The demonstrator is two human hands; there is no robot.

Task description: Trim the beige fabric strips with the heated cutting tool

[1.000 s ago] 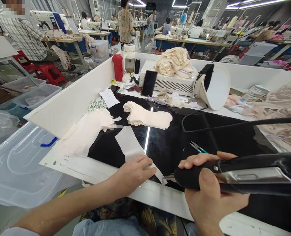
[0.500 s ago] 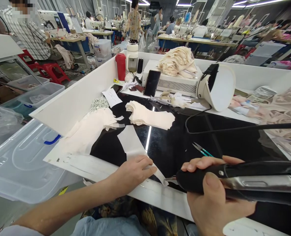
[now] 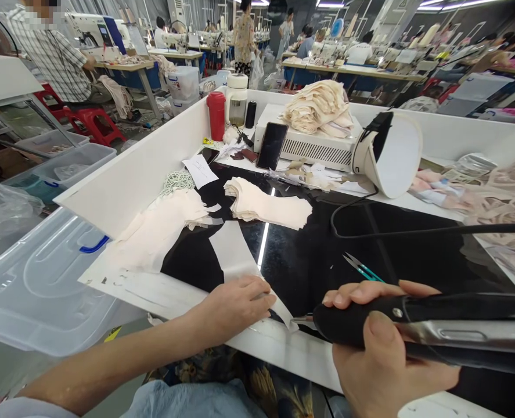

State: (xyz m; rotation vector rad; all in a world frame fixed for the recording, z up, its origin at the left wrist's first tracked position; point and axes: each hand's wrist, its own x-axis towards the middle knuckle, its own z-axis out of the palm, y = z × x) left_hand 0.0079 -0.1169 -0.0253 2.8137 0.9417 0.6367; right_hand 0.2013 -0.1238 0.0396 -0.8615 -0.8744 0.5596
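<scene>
A pale fabric piece [image 3: 234, 252] lies on the glossy black tabletop [image 3: 309, 261], narrowing toward the front edge. My left hand [image 3: 242, 305] presses on it with fingers bent and close together; whether they pinch it is hidden. My right hand [image 3: 383, 342] is wrapped round a black and silver handheld tool [image 3: 461, 331], whose thin metal tip touches the narrow end of the piece. Behind lies a stack of cream pieces [image 3: 268, 203], with a larger pile of cream fabric [image 3: 152, 232] at the left. Teal-handled snips [image 3: 364, 268] rest beyond my right hand.
At the back stand a red bottle [image 3: 216, 116], a phone [image 3: 272, 145], a white box [image 3: 313, 154] bearing fabric, and a lamp-like cone [image 3: 399, 154]. A black cable [image 3: 414, 235] crosses the right side. A lidded plastic bin [image 3: 48, 278] is at the left.
The view has shifted slightly, moving most things a little to the right or up in the picture. Both hands, the fabric piece and the tool keep nearly the same positions relative to each other.
</scene>
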